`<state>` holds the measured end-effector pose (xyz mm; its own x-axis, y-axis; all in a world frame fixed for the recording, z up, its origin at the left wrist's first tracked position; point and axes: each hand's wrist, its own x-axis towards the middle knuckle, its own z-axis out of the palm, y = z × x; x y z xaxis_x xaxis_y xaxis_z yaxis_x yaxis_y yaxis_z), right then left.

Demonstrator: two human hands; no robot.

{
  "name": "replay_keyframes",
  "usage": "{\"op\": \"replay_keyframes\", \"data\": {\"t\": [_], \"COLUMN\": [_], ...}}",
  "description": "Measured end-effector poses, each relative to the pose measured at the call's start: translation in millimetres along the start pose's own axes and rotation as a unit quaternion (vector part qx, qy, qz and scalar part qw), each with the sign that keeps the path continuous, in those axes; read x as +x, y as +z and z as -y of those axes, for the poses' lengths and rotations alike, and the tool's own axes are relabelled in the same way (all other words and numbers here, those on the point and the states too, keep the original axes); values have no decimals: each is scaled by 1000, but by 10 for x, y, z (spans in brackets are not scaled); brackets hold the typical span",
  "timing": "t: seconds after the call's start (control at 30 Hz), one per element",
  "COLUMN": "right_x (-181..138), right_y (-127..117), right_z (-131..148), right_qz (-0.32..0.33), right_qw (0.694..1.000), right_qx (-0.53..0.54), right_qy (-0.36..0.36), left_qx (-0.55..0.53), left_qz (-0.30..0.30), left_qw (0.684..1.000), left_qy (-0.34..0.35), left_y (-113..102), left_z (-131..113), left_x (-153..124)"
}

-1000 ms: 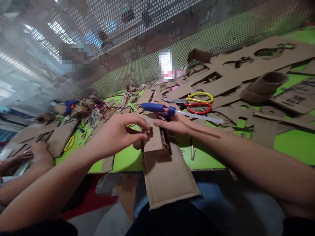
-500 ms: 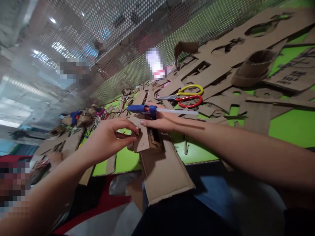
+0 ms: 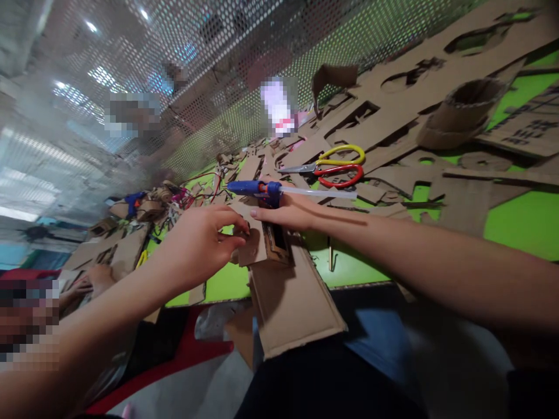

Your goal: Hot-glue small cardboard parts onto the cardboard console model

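Two hands meet at the box [image 3: 257,249], set over a strip [image 3: 297,308] jutting past the table [image 3: 227,285] edge, likely for reach. Left hand [image 3: 205,235]: fingers narrow at the box, any grip unclear. Right hand [image 3: 290,212]: fingers hold the glue gun [image 3: 248,187], thumb perhaps steadying the box.

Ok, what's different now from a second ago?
The right hand and its glue gun have shifted slightly left against the scissors; the cardboard box shows more of its open side. The camera's view moved too. Nothing visibly grasped or released: the left hand stays at the box's top, and the scissors lie where they were.
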<state>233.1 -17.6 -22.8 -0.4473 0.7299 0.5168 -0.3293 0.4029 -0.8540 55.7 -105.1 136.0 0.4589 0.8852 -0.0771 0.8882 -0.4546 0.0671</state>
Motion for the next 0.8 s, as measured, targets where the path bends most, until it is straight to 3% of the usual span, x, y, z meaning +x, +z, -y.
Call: {"op": "replay_keyframes", "data": {"t": [0.17,0.8], "right_x": [-23,-64], "right_y": [-7,1], "right_z": [-31,-14], "right_qz": [-16,-35], "right_qw": [998,994], "right_qx": [-43,-73], "right_qy": [42,76], "left_qx": [17,49], "left_qz": [5,-61], "left_qw": [1000,997], "left_qy": [21,26], "left_y": [2,108], "left_z": [-23,-2], "left_x": [-4,-149]}}
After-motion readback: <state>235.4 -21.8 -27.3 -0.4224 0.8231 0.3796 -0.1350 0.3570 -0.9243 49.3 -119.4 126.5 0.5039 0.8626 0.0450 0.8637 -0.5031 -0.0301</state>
